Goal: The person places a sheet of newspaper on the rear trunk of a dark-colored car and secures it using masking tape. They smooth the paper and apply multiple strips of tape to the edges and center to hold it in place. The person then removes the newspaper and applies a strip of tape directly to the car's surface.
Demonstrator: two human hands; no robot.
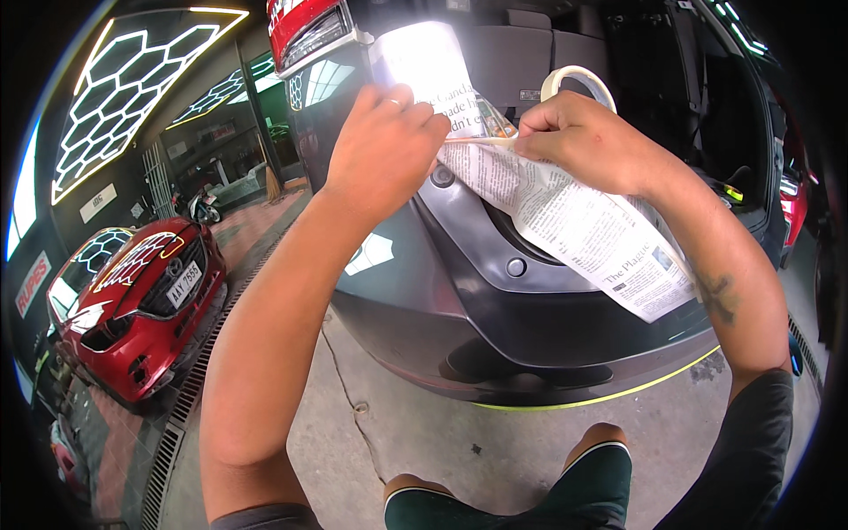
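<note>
A printed newspaper sheet stretches between my hands and hangs down to the right over the rear bumper of a dark grey car. My left hand, fingers curled, grips the sheet's left end. Thumb and fingers of my right hand pinch the sheet's upper edge, where a narrow pale strip runs between the two hands. A roll of cream masking tape stands just behind my right hand; whether the hand touches it is hidden. Bright glare washes out part of the paper at the upper left.
The car's open boot with grey seat backs lies ahead, a red tail light at its left corner. A red car stands at the left, beyond a floor drain grate. A thin cord runs across the concrete floor.
</note>
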